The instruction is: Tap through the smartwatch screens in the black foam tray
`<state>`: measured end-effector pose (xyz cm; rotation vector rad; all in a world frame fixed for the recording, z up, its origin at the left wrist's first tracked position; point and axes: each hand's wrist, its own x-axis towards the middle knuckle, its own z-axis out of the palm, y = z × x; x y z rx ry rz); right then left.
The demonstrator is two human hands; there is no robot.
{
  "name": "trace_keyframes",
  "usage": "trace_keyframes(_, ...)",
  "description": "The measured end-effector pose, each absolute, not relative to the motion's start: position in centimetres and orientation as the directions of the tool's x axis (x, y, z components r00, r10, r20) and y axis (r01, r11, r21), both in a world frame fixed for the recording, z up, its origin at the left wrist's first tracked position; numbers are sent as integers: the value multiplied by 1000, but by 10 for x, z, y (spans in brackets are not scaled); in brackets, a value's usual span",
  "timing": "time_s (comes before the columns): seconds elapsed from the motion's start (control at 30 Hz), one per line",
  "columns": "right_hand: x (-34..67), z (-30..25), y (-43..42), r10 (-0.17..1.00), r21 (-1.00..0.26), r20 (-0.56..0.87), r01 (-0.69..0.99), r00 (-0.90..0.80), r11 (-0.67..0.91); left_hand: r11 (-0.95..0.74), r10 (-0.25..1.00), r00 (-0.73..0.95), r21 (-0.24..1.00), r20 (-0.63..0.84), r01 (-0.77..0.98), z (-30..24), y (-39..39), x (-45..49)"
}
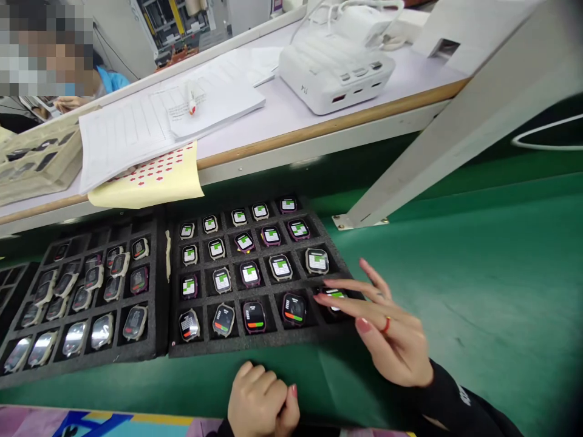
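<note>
A dark foam tray (268,338) lies on the green table with smartwatch faces in its compartments. Most of their screens are lit, many in green and white, while the front row also has dark screens with a red and green bar. My right hand (396,337) is over the tray's front right corner, fingers stretched out. Its fingertips are at a lit smartwatch (337,297) in the corner compartment and partly cover it; whether they press the screen I cannot tell. My left hand (262,397) rests as a closed fist in front of the tray, with nothing showing in it.
To the left, a second foam tray (157,328) holds several watches with dark screens, some stacked. Above runs a shelf (273,136) with papers (132,121), a yellow sticker sheet (150,185) and a white charger (337,73). A slanted white post (410,152) stands at right. Another person sits beyond.
</note>
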<state>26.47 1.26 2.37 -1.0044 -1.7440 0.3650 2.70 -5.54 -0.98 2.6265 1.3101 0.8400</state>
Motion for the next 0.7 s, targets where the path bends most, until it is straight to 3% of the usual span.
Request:
trace_keyframes(0.13,283,21,6,770,-676,637,497,24,544,-630,763,492,316,419,709,-9,-54,34)
trace_keyframes(0.37,290,15,1,792,-664,604,490,-94,565,-654,755,545,361,365,665,-9,-49,63)
trace_keyframes(0.5,286,17,2,799,-615,584,566,-142,550,-649,759,580,413,295,639,-6,-38,82)
trace_keyframes(0.7,289,19,0,779,-636,625,545,-52,547,-646,755,598,454,267,613,-7,-31,96)
